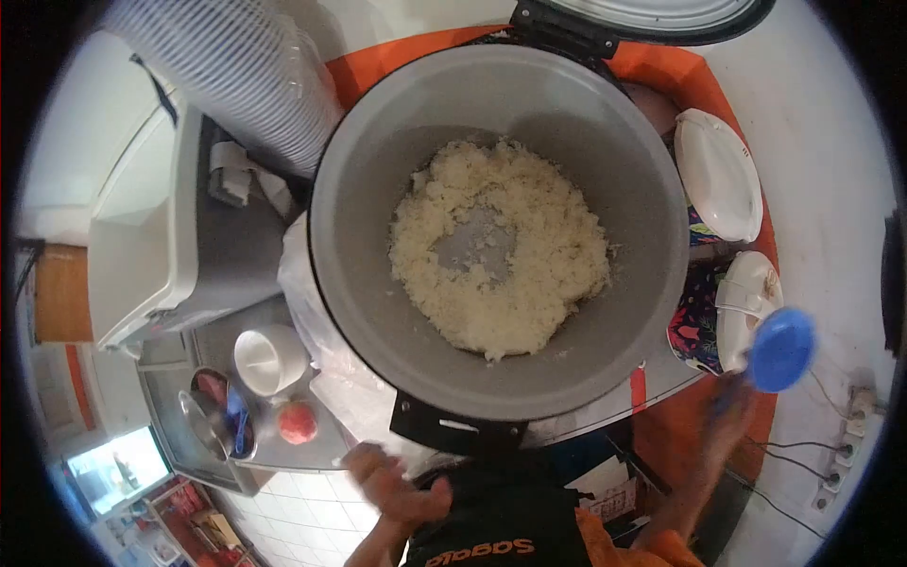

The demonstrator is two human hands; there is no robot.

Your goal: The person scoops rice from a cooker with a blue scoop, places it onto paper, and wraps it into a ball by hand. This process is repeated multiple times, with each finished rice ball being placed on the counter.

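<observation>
A large grey pot [628, 312] with black handles stands before me, its hinged lid [661, 8] raised at the top. Cooked white rice [557, 255] lies in a ring on its floor, with the bottom showing in the middle. My right hand [732, 404], slightly blurred, grips a blue rice paddle [782, 350] to the right of the pot, outside its rim. My left hand [395, 484] is below the pot's front left edge, thumb apart from loosely bent fingers, with nothing seen in it.
Two patterned containers with white lids [720, 175] stand right of the pot. A stack of clear plastic cups [246, 76] and a grey bin [189, 222] are on the left, near a white mug [269, 359] and a round pink-red item [298, 422]. Cables [789, 446] hang at the right wall.
</observation>
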